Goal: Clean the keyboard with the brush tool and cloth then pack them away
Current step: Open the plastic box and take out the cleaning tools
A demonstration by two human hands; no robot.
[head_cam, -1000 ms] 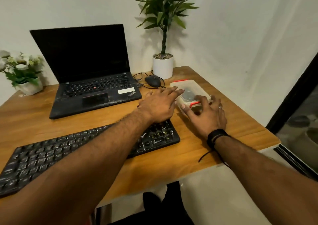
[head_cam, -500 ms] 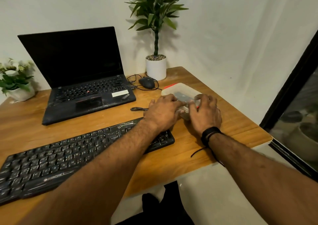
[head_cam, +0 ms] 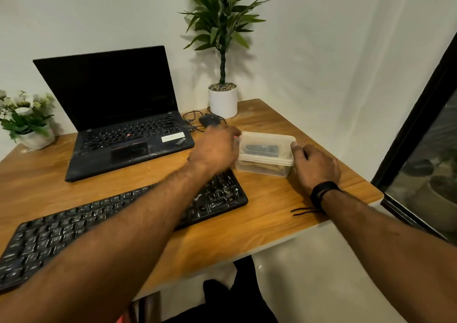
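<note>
A clear plastic box (head_cam: 265, 154) with its lid on stands on the wooden desk (head_cam: 272, 214), just beyond the right end of the black keyboard (head_cam: 99, 221). A dark object shows through the lid. My left hand (head_cam: 215, 149) grips the box's left end, where a bit of red clasp shows. My right hand (head_cam: 315, 165) holds the box's right end with curled fingers. The brush tool and cloth cannot be made out.
An open black laptop (head_cam: 118, 125) sits behind the keyboard. A black mouse (head_cam: 209, 120) with its cable lies by a tall potted plant (head_cam: 222, 100). A small flower pot (head_cam: 29, 125) stands at far left. The desk's right edge is near a dark window frame (head_cam: 415, 130).
Both hands moved from on top of the box to its two ends, the left to the left side and the right to the right side. The camera view shifted.
</note>
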